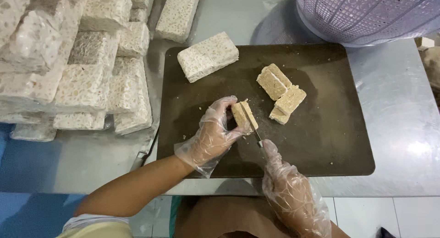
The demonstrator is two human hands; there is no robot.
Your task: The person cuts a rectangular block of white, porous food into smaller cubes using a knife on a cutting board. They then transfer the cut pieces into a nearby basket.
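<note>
I am seeing the left hand (208,137) pinching the tempeh piece (244,116), its long axis running away from me. The right hand (291,194) is gripping the knife (252,123), its blade lying along that axis.

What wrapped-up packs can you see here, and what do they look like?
Stacked packs: left of the cutting board, pale speckled rectangular blocks in clear plastic wrap.
Single block: on the dark board's top-left corner, whitish, rectangular; wrap unclear.
Another block: beyond the board, same look.
No labels, signs or screens show.
</note>
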